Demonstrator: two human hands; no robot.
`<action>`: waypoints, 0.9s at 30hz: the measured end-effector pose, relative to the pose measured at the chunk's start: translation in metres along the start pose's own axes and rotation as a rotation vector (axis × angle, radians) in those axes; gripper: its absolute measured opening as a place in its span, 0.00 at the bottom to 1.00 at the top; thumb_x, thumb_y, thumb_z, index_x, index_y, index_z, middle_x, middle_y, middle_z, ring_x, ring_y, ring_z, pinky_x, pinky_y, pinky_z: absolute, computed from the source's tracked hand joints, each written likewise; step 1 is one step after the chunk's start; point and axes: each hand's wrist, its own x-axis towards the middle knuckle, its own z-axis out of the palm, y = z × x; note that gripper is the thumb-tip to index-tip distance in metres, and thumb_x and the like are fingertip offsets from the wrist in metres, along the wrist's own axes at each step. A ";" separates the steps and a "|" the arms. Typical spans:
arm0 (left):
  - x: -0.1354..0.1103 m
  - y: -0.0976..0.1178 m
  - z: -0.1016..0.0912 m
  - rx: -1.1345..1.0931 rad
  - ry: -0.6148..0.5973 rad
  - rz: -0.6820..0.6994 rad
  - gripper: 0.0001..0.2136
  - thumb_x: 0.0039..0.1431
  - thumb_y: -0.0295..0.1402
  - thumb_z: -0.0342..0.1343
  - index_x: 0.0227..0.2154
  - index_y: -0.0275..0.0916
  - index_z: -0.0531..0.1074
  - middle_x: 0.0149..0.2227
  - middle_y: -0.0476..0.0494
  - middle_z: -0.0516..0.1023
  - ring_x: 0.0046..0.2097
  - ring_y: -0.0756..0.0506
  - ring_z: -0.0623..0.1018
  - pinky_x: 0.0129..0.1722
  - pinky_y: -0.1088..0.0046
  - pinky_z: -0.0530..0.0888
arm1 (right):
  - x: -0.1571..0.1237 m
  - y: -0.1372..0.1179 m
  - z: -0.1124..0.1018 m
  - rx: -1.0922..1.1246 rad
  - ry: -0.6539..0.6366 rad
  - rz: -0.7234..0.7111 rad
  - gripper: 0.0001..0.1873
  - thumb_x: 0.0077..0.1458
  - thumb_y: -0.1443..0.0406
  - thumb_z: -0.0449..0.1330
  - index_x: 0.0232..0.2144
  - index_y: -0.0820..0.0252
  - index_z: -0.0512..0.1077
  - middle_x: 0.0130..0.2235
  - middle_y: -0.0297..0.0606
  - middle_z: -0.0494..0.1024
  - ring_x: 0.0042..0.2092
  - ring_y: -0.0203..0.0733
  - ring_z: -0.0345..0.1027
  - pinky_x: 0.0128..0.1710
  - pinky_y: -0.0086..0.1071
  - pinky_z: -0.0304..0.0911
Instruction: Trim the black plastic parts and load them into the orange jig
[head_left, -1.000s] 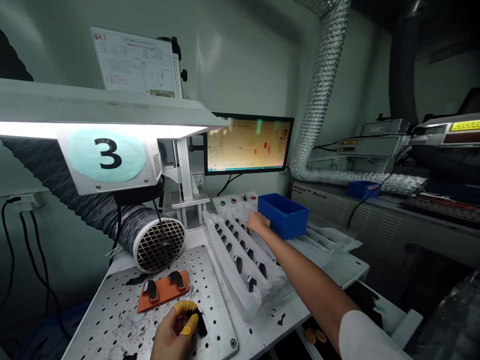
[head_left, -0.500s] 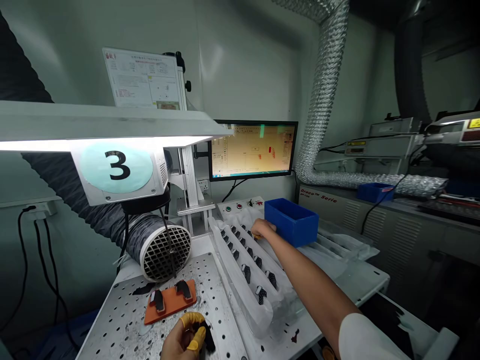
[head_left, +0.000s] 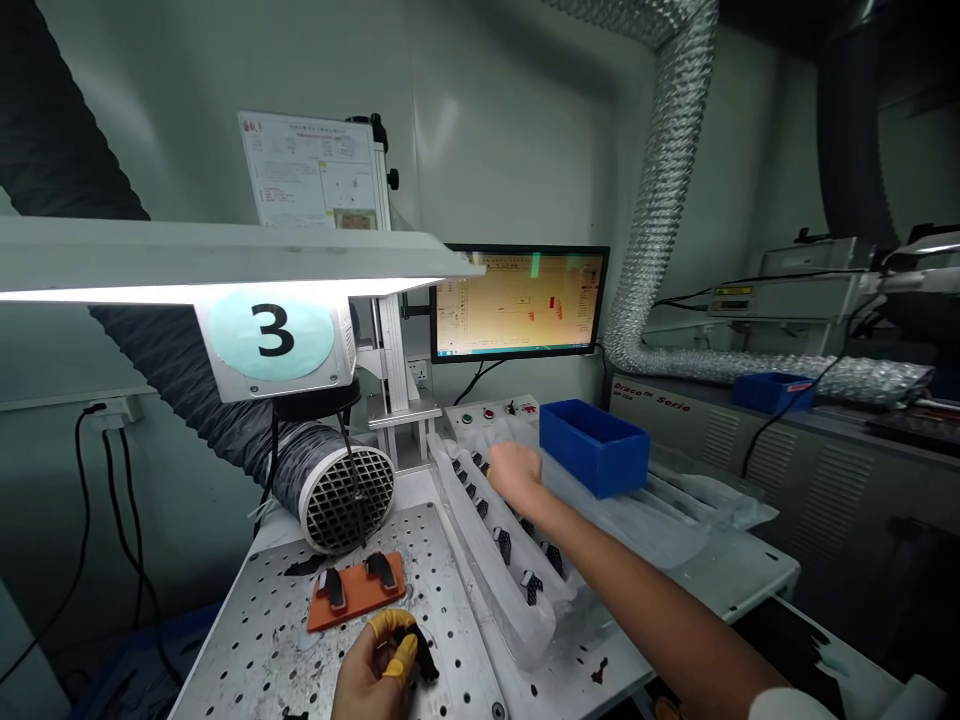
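Observation:
My left hand point(head_left: 379, 665), with yellow finger cots on two fingers, is closed around a small black part point(head_left: 420, 652) low over the perforated metal plate point(head_left: 255, 650). Just beyond it lies an orange fixture point(head_left: 356, 603) carrying two black parts. My right hand point(head_left: 514, 472) reaches out over the white plastic tray point(head_left: 517, 620) that holds rows of small black parts. Its fingers are curled and blurred, so what they hold is unclear. A blue bin point(head_left: 594, 446) stands just to the right of that hand.
A machine head marked 3 point(head_left: 274, 345) hangs over the plate, with a black duct and grille point(head_left: 349, 500) behind. A monitor point(head_left: 519, 303), a button panel point(head_left: 487, 412), a silver duct point(head_left: 660, 200) and more white trays point(head_left: 697, 495) stand at the back right.
My right hand has drawn back from beside the blue bin toward me, over the tray. The view has shifted left and down. My left hand keeps its hold on the black part.

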 end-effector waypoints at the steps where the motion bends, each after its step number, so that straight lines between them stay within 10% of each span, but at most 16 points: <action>1: -0.001 0.000 -0.001 0.007 0.007 0.021 0.13 0.35 0.35 0.65 0.27 0.35 0.74 0.26 0.45 0.77 0.29 0.46 0.75 0.29 0.74 0.71 | -0.019 -0.009 0.004 -0.026 -0.058 -0.021 0.07 0.50 0.72 0.64 0.22 0.64 0.72 0.28 0.40 0.74 0.34 0.44 0.69 0.31 0.33 0.63; 5: -0.006 0.004 -0.005 0.064 0.061 0.120 0.14 0.39 0.35 0.62 0.32 0.36 0.75 0.32 0.42 0.79 0.37 0.41 0.77 0.37 0.71 0.72 | -0.102 -0.034 0.031 0.021 -0.414 -0.215 0.06 0.51 0.69 0.60 0.23 0.57 0.74 0.22 0.33 0.72 0.23 0.38 0.64 0.21 0.28 0.54; 9: -0.011 0.012 -0.007 0.095 0.130 0.184 0.14 0.43 0.35 0.58 0.36 0.37 0.73 0.38 0.42 0.79 0.43 0.39 0.76 0.43 0.69 0.71 | -0.148 -0.031 0.065 0.142 -0.370 -0.366 0.04 0.53 0.68 0.54 0.30 0.58 0.70 0.25 0.33 0.72 0.26 0.37 0.63 0.25 0.28 0.53; 18: -0.008 0.008 -0.005 -0.027 0.227 0.147 0.17 0.44 0.37 0.60 0.39 0.39 0.69 0.40 0.42 0.76 0.45 0.40 0.75 0.45 0.67 0.70 | -0.150 0.000 0.106 0.758 -0.604 -0.077 0.03 0.53 0.66 0.55 0.29 0.60 0.66 0.26 0.32 0.68 0.28 0.36 0.61 0.26 0.26 0.56; 27: -0.011 0.012 -0.005 -0.023 0.197 0.095 0.21 0.47 0.42 0.61 0.42 0.38 0.66 0.33 0.46 0.75 0.32 0.47 0.75 0.30 0.73 0.70 | -0.147 -0.001 0.103 0.842 -0.539 0.025 0.05 0.49 0.64 0.58 0.26 0.61 0.66 0.25 0.31 0.67 0.26 0.34 0.59 0.25 0.26 0.55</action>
